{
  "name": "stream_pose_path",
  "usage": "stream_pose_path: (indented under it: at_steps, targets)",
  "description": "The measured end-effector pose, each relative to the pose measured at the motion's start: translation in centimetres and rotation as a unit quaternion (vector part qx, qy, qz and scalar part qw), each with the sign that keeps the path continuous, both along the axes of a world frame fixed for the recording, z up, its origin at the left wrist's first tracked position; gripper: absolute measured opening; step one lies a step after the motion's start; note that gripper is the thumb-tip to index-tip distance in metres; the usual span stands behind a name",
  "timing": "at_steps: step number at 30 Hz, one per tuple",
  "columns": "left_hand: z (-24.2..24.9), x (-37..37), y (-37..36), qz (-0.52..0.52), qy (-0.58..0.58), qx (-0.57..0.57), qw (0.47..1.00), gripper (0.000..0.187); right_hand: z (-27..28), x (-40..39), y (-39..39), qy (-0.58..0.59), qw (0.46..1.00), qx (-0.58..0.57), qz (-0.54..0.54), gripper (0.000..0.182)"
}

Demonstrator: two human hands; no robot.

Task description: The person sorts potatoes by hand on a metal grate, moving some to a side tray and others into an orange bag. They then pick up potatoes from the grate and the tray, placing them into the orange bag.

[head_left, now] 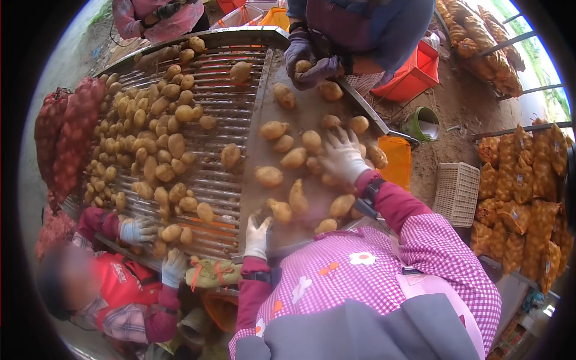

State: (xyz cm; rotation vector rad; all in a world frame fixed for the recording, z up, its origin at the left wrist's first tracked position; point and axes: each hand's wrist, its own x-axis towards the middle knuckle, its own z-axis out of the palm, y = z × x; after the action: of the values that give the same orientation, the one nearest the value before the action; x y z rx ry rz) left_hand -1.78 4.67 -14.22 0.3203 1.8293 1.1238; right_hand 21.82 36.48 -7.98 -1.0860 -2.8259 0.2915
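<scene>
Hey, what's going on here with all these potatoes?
People in gloves stand around a sorting table covered in potatoes. The wearer's right hand rests on potatoes on the flat side; the left hand touches the near edge. A co-worker's hands across the table hold a potato. Filled sacks are piled to the right.

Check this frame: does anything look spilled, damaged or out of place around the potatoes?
Nothing stands out. Potatoes lie loose on the sorting table, none visibly off it. The right hand rests on them; the left hand is at the near edge.
</scene>
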Motion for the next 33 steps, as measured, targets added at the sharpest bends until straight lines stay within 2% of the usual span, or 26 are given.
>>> stream_pose_path:
  at_steps: [1,3,4,5,7,10,11,13,15,18,19,21,25,26,29,32,33]
  targets:
    - [0.7,-0.3,-0.4,-0.003,0.066,-0.014,0.998,0.047,0.3,1.4,-0.9,-0.025,0.999,-0.001,0.022,0.067]
    - [3.6,-0.9,-0.6,-0.01,0.195,-0.039,0.98,0.042,-0.4,4.1,-2.4,0.011,0.994,-0.094,0.052,0.065]
    - [4.6,-1.3,-1.0,-0.005,0.279,-0.108,0.954,0.036,0.9,4.7,-3.6,0.023,0.996,-0.061,0.062,0.065]
    - [6.1,-1.5,-1.3,0.012,0.268,-0.096,0.958,0.038,1.5,5.4,-4.5,0.028,0.997,-0.049,0.058,0.067]
    - [8.8,-1.1,-2.4,0.0,0.375,-0.15,0.915,0.04,2.6,6.6,-5.2,0.014,0.997,-0.064,0.047,0.062]
    - [6.8,-1.0,-7.1,-0.075,0.524,-0.195,0.826,0.038,3.0,7.9,-3.8,0.006,0.992,-0.104,0.069,0.055]
    - [6.4,-0.7,-8.0,-0.084,0.54,-0.19,0.815,0.037,3.1,7.7,-2.5,0.013,0.993,-0.07,0.09,0.048]
    - [5.5,0.1,-9.8,-0.103,0.571,-0.183,0.794,0.036,2.3,5.9,0.0,0.108,0.993,0.017,0.043,0.053]
    - [5.0,0.1,-10.0,-0.108,0.571,-0.205,0.788,0.036,0.7,3.9,3.0,0.128,0.989,0.041,-0.065,0.062]
    - [4.7,-0.1,-10.0,-0.098,0.567,-0.211,0.79,0.036,-1.6,1.6,3.9,0.034,0.985,0.085,-0.146,0.072]
    - [4.5,-0.2,-10.0,-0.097,0.567,-0.205,0.792,0.036,-1.9,1.3,3.2,-0.005,0.985,0.047,-0.163,0.076]
    - [4.6,0.1,-9.7,-0.094,0.567,-0.202,0.793,0.035,-0.7,1.3,0.5,0.001,0.992,-0.005,-0.123,0.076]
    - [4.4,0.0,-9.8,-0.081,0.585,-0.201,0.782,0.034,2.8,0.5,-3.6,0.092,0.994,-0.048,-0.038,0.053]
    - [4.2,0.1,-9.9,-0.083,0.589,-0.199,0.779,0.034,3.2,-0.9,-3.4,0.158,0.987,0.007,0.005,0.045]
    - [3.9,0.2,-9.8,-0.084,0.59,-0.2,0.778,0.034,3.7,-7.2,-1.8,0.204,0.976,-0.005,0.076,0.053]
    - [4.0,0.1,-9.5,-0.083,0.584,-0.199,0.782,0.034,2.3,-14.3,0.9,0.205,0.976,-0.01,0.07,0.069]
    - [4.1,0.0,-9.6,-0.082,0.587,-0.196,0.781,0.034,1.1,-15.6,1.4,0.167,0.984,-0.021,0.06,0.069]
